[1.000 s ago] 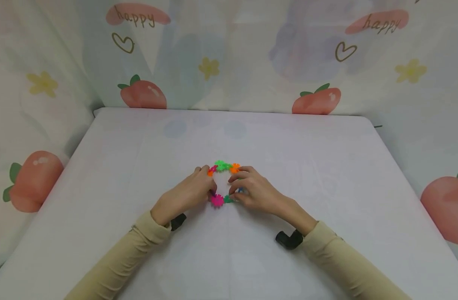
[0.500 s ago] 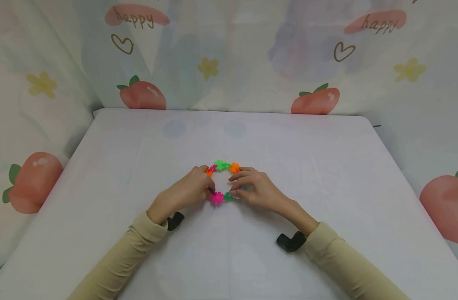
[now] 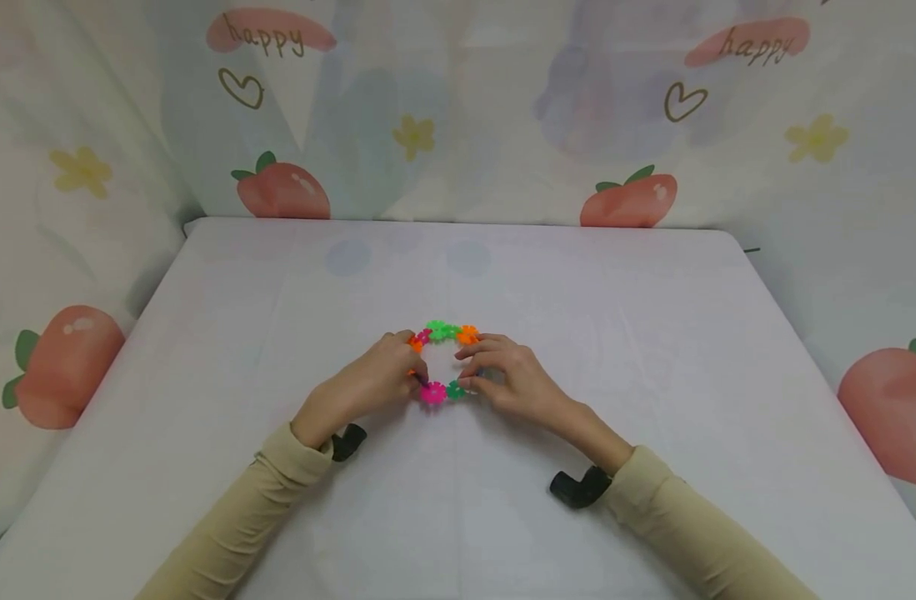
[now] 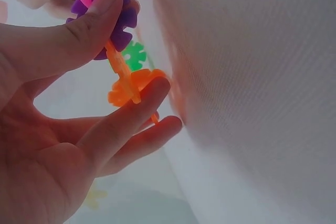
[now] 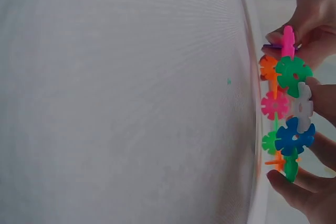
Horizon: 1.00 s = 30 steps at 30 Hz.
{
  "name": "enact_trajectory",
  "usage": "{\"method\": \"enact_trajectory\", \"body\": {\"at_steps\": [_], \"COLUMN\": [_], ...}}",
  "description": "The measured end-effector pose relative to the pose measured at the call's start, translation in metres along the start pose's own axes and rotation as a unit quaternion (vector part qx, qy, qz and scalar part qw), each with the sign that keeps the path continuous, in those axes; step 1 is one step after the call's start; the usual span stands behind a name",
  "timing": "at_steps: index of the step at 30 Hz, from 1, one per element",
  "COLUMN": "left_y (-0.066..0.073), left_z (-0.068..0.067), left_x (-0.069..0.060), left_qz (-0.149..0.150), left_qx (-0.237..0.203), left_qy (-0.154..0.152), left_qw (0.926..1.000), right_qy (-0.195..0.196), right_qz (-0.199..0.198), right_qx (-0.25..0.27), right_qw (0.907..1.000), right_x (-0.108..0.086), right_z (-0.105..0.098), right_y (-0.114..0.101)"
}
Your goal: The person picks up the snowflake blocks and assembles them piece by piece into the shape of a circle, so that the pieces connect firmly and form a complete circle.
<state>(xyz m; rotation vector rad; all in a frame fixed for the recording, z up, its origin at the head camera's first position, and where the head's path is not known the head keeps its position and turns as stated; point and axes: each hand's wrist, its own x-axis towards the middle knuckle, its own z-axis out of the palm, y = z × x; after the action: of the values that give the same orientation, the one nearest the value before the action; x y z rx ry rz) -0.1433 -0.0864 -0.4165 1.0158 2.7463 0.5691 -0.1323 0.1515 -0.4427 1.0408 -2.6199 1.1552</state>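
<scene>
Notched plastic snowflake discs are joined edge to edge in a ring, held between both hands above the table. My left hand (image 3: 367, 385) grips its left side: in the left wrist view the thumb presses a purple disc (image 4: 126, 22), and other fingers touch an orange disc (image 4: 122, 94). On the right side, my right hand (image 3: 523, 383) holds the ring with thumb and fingers spread along it. A pink disc (image 3: 432, 393) sits at the near edge. In the right wrist view a green disc (image 5: 294, 74), white disc (image 5: 303, 107) and blue disc (image 5: 295, 136) follow it.
A white cloth covers the table (image 3: 458, 517). Patterned curtains (image 3: 495, 108) hang behind and at both sides. Black curved pieces (image 3: 580, 487) stick out at both wrists.
The ring's near edge has shifted slightly away from me, and the left hand has drifted a little left. Both hands keep their hold on the ring.
</scene>
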Motion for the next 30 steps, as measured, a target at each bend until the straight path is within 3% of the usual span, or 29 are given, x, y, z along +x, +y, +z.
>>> {"method": "enact_trajectory", "body": {"at_steps": [9, 16, 30], "left_y": [-0.002, 0.0, 0.001], "left_z": [0.0, 0.001, 0.007], "left_x": [0.0, 0.001, 0.008], "left_qz": [-0.008, -0.003, -0.042], "left_qx": [-0.011, -0.006, 0.002], "left_qy": [-0.008, 0.009, 0.027], "left_qw": [0.9999, 0.9999, 0.9988], "right_qy": [0.007, 0.025, 0.057], "right_qz": [0.01, 0.001, 0.001], "right_qx": [0.002, 0.003, 0.002], "right_qw": [0.9999, 0.9997, 0.9983], "right_x": [-0.001, 0.001, 0.002], "right_z": [0.002, 0.006, 0.012], "right_y": [-0.001, -0.002, 0.0]}}
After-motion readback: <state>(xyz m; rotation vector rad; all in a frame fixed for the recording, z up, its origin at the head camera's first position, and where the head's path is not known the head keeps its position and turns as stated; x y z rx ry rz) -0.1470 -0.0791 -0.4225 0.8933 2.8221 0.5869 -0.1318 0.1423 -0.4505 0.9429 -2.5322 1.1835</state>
